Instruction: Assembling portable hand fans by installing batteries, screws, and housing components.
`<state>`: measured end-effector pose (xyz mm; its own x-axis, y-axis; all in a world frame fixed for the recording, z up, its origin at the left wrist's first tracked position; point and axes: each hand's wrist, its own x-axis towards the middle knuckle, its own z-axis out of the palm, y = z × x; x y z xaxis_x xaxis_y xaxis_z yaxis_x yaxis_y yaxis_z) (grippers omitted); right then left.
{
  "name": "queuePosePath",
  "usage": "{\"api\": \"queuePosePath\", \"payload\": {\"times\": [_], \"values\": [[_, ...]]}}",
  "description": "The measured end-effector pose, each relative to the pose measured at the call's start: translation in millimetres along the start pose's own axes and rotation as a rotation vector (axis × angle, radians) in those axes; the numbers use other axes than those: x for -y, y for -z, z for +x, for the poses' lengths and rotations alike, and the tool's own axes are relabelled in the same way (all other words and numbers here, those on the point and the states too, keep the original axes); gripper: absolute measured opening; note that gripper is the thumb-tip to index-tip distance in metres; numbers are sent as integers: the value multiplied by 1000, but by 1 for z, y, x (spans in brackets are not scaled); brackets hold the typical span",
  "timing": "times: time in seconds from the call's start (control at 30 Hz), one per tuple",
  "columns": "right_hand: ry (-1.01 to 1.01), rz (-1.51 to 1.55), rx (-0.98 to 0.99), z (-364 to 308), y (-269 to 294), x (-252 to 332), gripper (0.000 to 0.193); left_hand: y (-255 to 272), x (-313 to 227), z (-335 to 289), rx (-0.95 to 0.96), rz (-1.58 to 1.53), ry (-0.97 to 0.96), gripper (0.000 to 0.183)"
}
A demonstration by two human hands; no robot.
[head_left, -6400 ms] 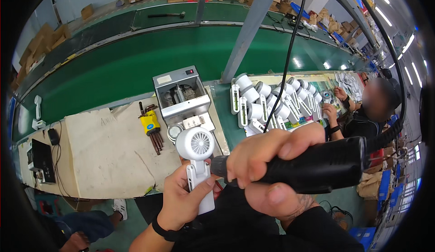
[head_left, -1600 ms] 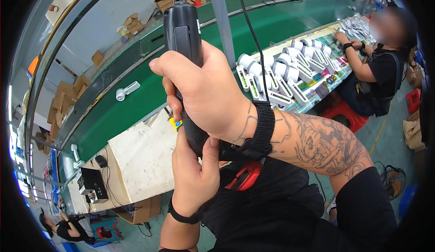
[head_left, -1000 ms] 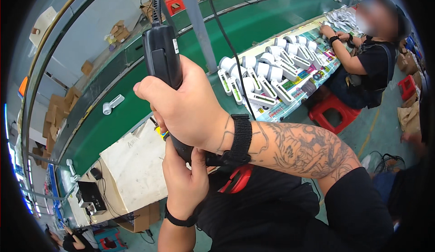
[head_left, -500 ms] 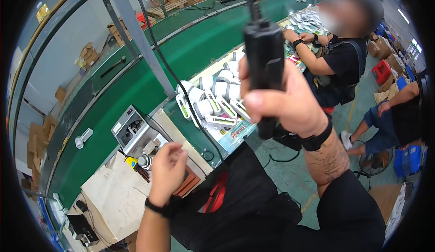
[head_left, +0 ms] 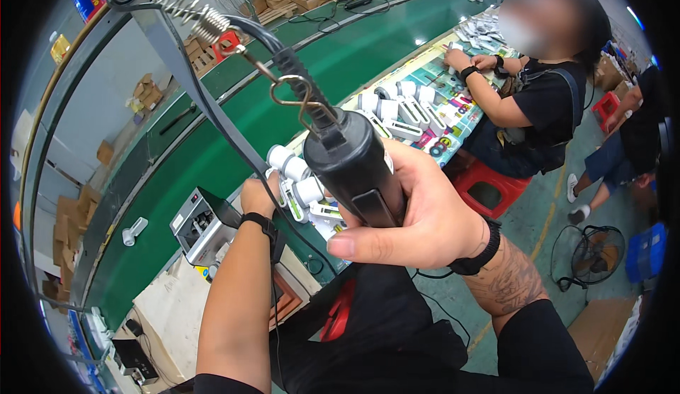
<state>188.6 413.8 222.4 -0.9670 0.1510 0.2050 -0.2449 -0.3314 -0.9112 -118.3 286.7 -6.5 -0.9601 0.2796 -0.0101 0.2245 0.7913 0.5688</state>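
Note:
In my right hand (head_left: 418, 217) is a black electric screwdriver (head_left: 358, 171), its thick body gripped with the thumb along the near side. A metal hook joins its top to a coil spring (head_left: 180, 8), and a cable runs from it. My left hand (head_left: 258, 196) reaches out beside the nearest white plastic pieces (head_left: 308, 190), which have round grey-rimmed heads and handles with a green strip. Its fingers are mostly hidden, so whether it grips one cannot be seen. Left of that hand stands a grey metal box (head_left: 202, 227) with small parts in its open front.
A green conveyor (head_left: 297, 96) curves behind the bench. More white pieces (head_left: 407, 107) lie farther along, where a co-worker (head_left: 531, 89) sits on a red stool (head_left: 492, 185). A hanging black cable (head_left: 244, 150) crosses near my left hand. A floor fan (head_left: 595, 256) stands right.
My left hand has moved away from me to the white pieces. My right hand has swung the screwdriver leftward and tilted it, bringing its spring and hook into view.

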Motion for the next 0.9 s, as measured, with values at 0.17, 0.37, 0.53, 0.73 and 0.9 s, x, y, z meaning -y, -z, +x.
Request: {"api": "queuePosePath", "payload": {"times": [0.17,0.37,0.53,0.73,0.9], "values": [[27,45,-60,4,9,3,56,-7,3,10,-26,53,-79,49],[-15,-192,76,1,16,4,52,24,2,1,-168,152,-402,38],[30,-181,79,17,-16,-17,52,108,-13,-66,-232,114,-416,34],[7,-123,172,26,-76,-78,55,176,72,-189,224,-579,-126,14],[425,-11,111,47,-130,-132,86,174,158,-224,391,-569,-109,17]]}}
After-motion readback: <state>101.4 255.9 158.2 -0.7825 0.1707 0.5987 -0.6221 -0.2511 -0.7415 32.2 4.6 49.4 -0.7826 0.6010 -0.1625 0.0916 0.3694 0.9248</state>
